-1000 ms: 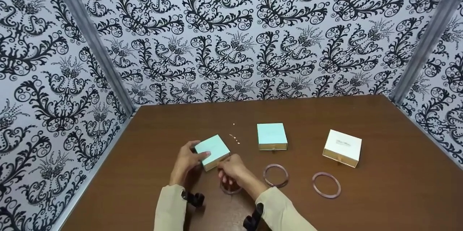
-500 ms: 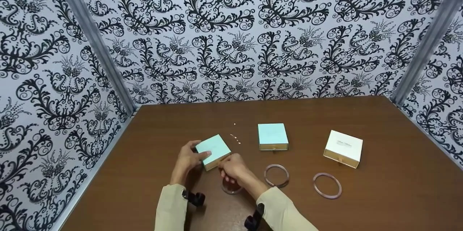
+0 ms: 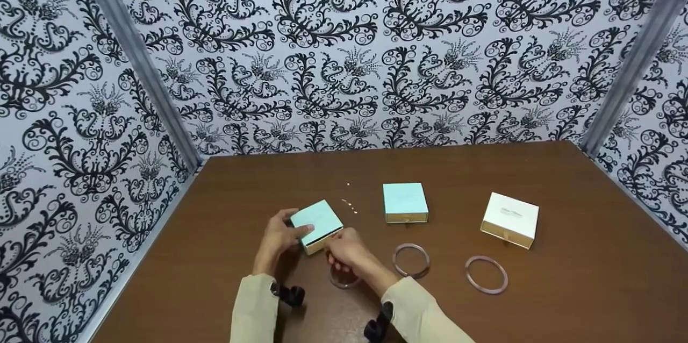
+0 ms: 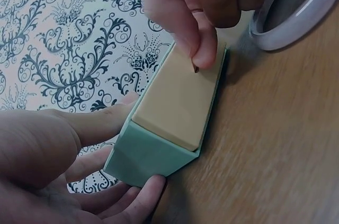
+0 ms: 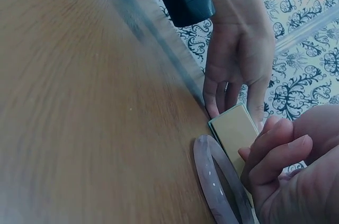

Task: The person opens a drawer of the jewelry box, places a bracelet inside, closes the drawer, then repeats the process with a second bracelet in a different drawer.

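My left hand (image 3: 278,235) grips a mint-green drawer box (image 3: 316,220), its thumb on the lid and its fingers round the far side. At the box's front, my right hand (image 3: 346,250) pinches a small pull tab (image 4: 196,69) between thumb and finger. The tan drawer (image 4: 172,99) sticks out slightly from the green sleeve, and a dark gap shows along its top edge in the head view. What lies inside the box is hidden. Just under the right hand a pale purple bangle (image 3: 344,282) lies on the table, partly covered by the fingers.
A second mint box (image 3: 405,202) and a white box (image 3: 510,219) stand to the right. In front of them lie two more bangles, one nearer (image 3: 410,261) and one farther right (image 3: 486,275). Small pale bits (image 3: 349,205) are scattered behind the held box. Patterned walls (image 3: 344,63) enclose the table.
The drawer has slid out slightly toward the right hand, opening a dark gap under the lid's front edge. Both hands stay almost in place.
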Action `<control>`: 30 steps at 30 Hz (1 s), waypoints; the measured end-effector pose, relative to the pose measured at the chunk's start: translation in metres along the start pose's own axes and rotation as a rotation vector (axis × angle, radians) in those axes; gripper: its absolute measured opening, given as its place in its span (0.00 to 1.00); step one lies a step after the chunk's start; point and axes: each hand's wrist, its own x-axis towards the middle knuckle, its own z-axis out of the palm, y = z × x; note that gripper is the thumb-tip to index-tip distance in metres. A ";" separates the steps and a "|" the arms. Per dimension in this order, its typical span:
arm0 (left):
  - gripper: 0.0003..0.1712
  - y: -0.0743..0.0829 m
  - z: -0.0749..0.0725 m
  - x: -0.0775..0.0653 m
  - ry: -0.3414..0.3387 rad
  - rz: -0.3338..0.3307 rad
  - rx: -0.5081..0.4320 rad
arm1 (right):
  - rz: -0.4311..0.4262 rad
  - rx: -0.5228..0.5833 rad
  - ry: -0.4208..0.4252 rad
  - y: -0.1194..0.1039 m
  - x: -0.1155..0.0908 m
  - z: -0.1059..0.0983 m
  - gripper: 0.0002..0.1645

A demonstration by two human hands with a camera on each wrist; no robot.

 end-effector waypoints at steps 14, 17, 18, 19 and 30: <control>0.37 0.001 -0.001 0.001 -0.014 -0.008 -0.013 | -0.003 -0.036 -0.004 -0.001 -0.002 -0.005 0.16; 0.37 0.001 -0.002 0.001 -0.022 -0.008 -0.018 | -0.008 -0.053 -0.014 -0.001 -0.003 -0.008 0.18; 0.37 0.001 -0.002 0.001 -0.023 -0.007 -0.018 | -0.010 -0.058 -0.018 -0.001 -0.003 -0.009 0.18; 0.37 0.001 -0.003 0.001 -0.023 -0.006 -0.020 | -0.010 -0.061 -0.021 -0.001 -0.003 -0.010 0.18; 0.37 -0.001 -0.001 0.001 -0.029 0.002 -0.010 | -0.022 -0.186 -0.021 -0.003 -0.008 -0.016 0.15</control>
